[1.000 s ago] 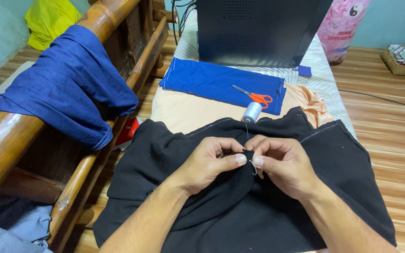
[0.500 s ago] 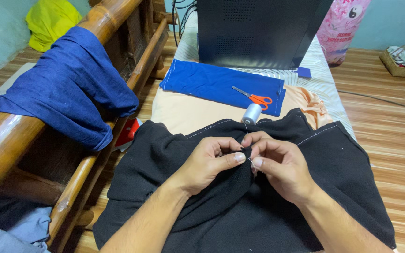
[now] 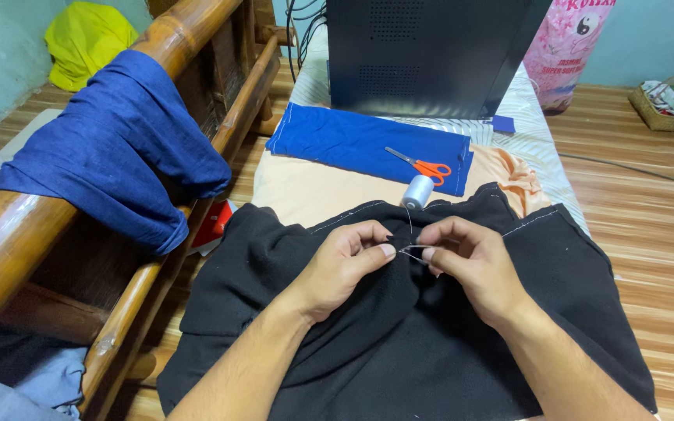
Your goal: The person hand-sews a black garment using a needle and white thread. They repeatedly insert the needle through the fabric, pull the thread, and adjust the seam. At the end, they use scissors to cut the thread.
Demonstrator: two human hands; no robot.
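Two hands stitching black cloth.

The left hand [image 3: 345, 269] pinches a fold of the black cloth [image 3: 415, 343]; the right hand [image 3: 473, 269] pinches a needle [image 3: 413, 251], which has come clear of the fold since a moment ago, so the stitch looks pulled through. White thread runs toward twelve o'clock to the spool [image 3: 418, 191]. Scissors [image 3: 424, 164] lie on blue cloth [image 3: 352, 144] beyond, at twelve o'clock.

Soft, even indoor light, faint shadows, sharp focus throughout, slight wide-angle stretching at the edges.
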